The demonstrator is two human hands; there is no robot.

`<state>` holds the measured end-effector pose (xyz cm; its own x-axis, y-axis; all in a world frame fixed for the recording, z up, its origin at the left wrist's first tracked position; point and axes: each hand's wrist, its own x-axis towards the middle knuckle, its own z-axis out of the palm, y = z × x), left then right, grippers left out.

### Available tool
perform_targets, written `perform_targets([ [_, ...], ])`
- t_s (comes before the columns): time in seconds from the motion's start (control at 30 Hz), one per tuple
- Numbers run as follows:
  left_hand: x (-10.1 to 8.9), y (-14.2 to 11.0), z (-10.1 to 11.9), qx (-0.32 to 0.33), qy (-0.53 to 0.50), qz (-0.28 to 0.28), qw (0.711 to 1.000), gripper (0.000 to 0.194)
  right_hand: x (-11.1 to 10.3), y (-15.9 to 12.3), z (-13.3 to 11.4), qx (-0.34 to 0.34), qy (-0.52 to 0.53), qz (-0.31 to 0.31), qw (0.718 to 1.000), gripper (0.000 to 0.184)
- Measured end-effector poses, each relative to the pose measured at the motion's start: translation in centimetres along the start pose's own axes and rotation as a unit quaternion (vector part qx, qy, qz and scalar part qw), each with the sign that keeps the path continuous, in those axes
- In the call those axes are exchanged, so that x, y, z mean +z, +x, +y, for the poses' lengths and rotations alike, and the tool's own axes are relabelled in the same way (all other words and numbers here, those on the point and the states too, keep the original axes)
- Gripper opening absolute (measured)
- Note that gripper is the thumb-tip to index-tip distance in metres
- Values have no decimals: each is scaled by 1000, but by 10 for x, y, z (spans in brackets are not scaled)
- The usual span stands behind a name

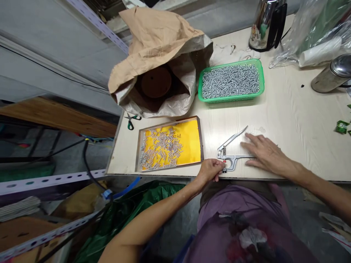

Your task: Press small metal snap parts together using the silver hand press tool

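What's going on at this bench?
A person's left hand has its fingers at the jaw end of a silver metal hand plier; what they pinch, if anything, is too small to tell. The right hand is spread over the handle end, and the handles stand apart. To the left, a shallow rectangular tray with a yellow base holds loose silver metal pieces; a green plastic basket beyond holds many more.

At the head of the pliers [239, 157], my left hand [210, 169] covers whatever its fingertips may have; it's too small for me to tell. My right hand [264, 153] hides part of their lower handle. Beyond the pliers, the top edge crops the kettle [263, 27]; left of and beyond them, shadow obscures the round thing [156, 82] inside the sack [161, 40].
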<state>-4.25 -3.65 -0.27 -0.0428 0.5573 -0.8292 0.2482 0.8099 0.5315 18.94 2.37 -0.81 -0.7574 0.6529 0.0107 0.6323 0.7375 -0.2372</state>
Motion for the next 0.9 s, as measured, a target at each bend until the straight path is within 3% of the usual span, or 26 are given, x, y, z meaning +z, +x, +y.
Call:
perform_targets([
  [0.1,1,-1,-1,1,-10,6,1000,13,-1,14,23,-13,-20,-34,999,87],
  [0.23,2,-3,-2,5,-21,15,1000,14,3,31,36,-33,-28,-72,996,101],
  [0.33,3,-1,-4,6,-26,11,1000,14,-2,36,30,-24,-50,-80,995,95],
  [0.5,2,-1,-10,7,11,7,1000,17,-12,30,20,-42,-69,-86,993,57],
  [0.6,0,-6,-16,81,117,42,989,23,-11,24,17,-47,-71,-74,994,43],
  [0.67,2,-7,-18,210,212,107,948,21,-8,20,14,-45,-68,-68,994,36],
  [0.73,9,-2,-15,348,299,159,874,20,-4,17,11,-42,-63,-62,995,31],
  [0.83,25,16,0,472,407,157,766,37,-1,12,8,-30,-59,-45,997,33],
  [0.9,33,29,11,505,456,131,721,49,0,9,8,-23,-52,-32,998,40],
])
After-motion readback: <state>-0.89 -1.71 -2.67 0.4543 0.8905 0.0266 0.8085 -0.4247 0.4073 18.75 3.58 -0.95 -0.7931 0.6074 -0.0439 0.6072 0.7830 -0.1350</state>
